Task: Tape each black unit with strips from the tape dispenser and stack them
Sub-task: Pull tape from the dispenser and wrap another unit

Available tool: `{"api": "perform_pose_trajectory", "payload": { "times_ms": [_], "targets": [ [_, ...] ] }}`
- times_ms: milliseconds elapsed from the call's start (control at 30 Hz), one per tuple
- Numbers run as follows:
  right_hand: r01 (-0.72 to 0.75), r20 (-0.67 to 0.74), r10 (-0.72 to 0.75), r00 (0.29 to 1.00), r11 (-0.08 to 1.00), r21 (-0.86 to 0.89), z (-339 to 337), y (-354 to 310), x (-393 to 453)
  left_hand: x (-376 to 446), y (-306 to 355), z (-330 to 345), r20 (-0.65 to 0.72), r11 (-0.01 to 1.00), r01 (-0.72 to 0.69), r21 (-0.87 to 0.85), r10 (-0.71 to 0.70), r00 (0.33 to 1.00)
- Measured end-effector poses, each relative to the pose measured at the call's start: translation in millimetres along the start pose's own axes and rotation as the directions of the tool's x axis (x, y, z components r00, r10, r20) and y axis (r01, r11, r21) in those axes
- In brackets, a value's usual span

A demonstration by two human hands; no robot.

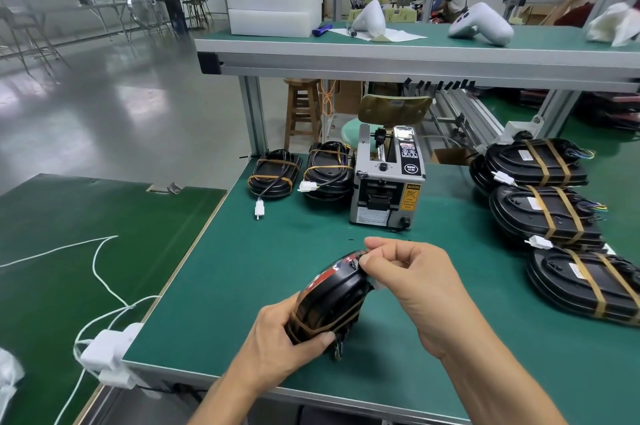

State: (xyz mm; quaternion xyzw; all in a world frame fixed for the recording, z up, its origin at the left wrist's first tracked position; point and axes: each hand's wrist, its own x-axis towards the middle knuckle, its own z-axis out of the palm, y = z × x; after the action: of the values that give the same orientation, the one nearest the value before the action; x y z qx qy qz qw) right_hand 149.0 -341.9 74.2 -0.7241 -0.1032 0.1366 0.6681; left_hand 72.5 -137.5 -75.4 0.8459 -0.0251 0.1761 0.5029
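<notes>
A black oval unit (329,300) stands on edge, tilted, above the green table (221,286) near me. One brown tape strip wraps its near end. My left hand (277,331) grips that near end, thumb across the tape. My right hand (412,275) pinches the unit's far upper rim with curled fingers; whether a strip is under them I cannot tell. The grey tape dispenser (388,178) stands beyond. Left of it lie two black units (273,173) (329,170). Taped units are stacked at the right (540,161) (547,213) (585,282).
A white power strip (110,352) with white cables hangs at the table's left edge. A darker green table (69,251) lies to the left. An upper shelf (415,50) carries white housings and foam boxes. Stools stand behind the dispenser.
</notes>
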Motion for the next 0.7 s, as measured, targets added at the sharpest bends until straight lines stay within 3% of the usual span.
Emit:
{"api": "perform_pose_trajectory", "payload": {
  "times_ms": [700],
  "targets": [
    [0.006,-0.052,-0.01,0.999,0.998,-0.064,2.3,2.7,-0.5,0.0,-1.4,-0.8,0.003,0.999,-0.017,0.032,0.017,1.0]
  ]
}}
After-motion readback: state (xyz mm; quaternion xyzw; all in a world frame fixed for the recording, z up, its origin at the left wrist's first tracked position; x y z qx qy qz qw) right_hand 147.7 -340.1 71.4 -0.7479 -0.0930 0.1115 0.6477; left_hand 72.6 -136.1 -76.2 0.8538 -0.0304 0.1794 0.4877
